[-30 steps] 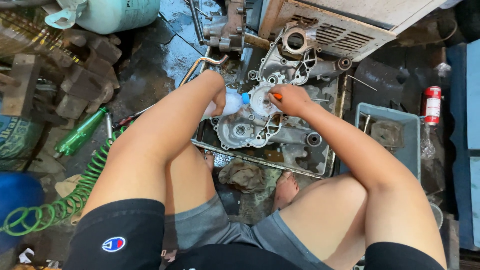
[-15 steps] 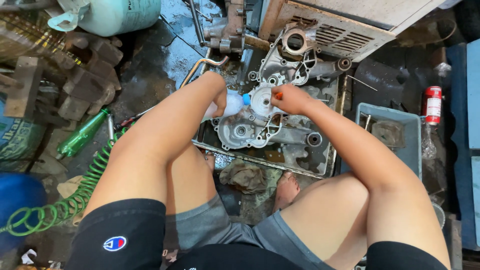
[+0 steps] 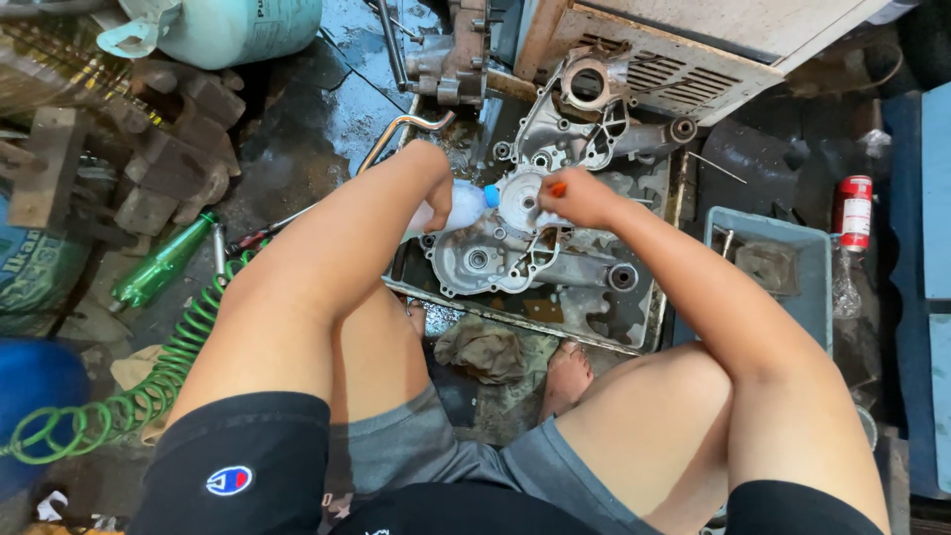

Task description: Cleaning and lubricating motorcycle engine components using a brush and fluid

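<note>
I squat over a grey metal engine case (image 3: 495,253) lying in a shallow metal tray (image 3: 634,332). My left hand (image 3: 436,193) grips a clear plastic squeeze bottle (image 3: 461,208) with a blue nozzle aimed at the round opening of the case. My right hand (image 3: 575,198) is closed on a small tool with an orange handle (image 3: 558,188), its tip pressed onto the case beside the nozzle. A second, upright case half (image 3: 580,114) leans at the tray's far end.
A green coiled air hose (image 3: 149,386) runs along my left side, near a green bottle (image 3: 158,266). A grey plastic bin (image 3: 773,267) and a red can (image 3: 854,210) stand right. A dirty rag (image 3: 485,347) lies by my bare foot (image 3: 567,374). The floor is wet.
Both hands stay on the case; the right hand has shifted slightly with the orange-handled tool while the bottle stays aimed at the same spot.
</note>
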